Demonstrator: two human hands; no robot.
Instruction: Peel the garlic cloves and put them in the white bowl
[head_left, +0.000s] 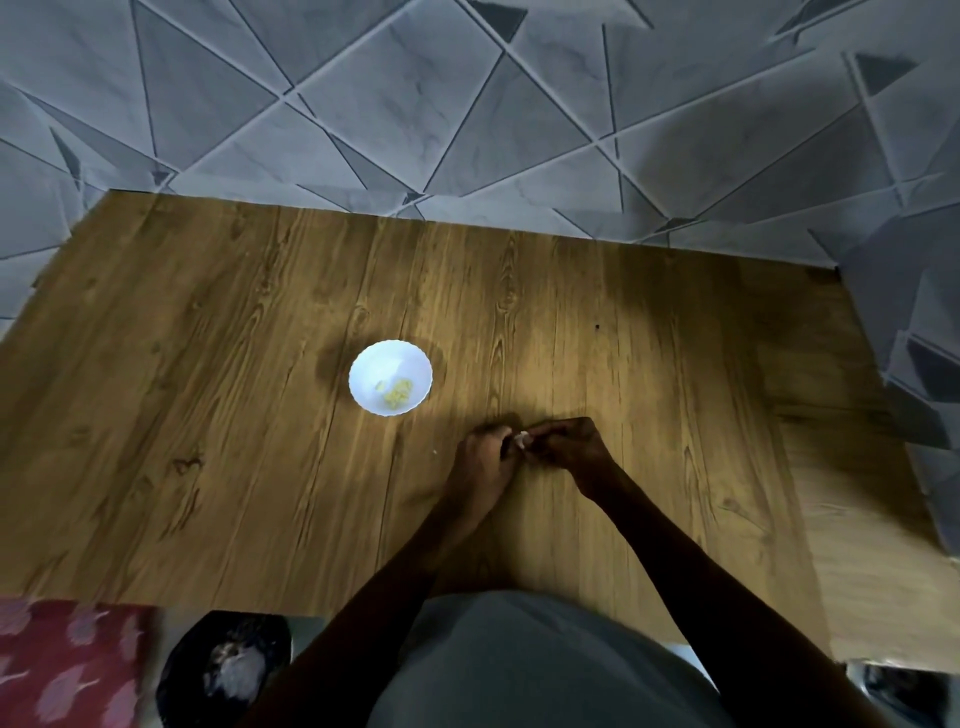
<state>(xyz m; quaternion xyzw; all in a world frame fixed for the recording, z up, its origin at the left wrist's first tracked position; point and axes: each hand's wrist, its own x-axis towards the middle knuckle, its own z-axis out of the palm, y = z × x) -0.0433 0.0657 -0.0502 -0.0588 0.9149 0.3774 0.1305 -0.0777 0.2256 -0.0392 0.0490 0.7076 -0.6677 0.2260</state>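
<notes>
Nearest us, beside a red patterned cloth (62, 665), sits a dark bowl (179, 670) with something pale in it. We cannot tell whether it is cloves or skins. Further out, over the wooden table (208, 415), the left hand (485, 460) and right hand (566, 449) meet, the fingers of both curled in and pinching a small pale garlic clove (519, 440) between their tips. Beyond, up and to the left, the white bowl (363, 358) holds a few yellowish peeled cloves (397, 393). We judge the peeling to be under way. The clove is tiny and probably slick — a hard tug at the skin could shoot it onto the table, or scraps of skin could ride along into the bowl.
</notes>
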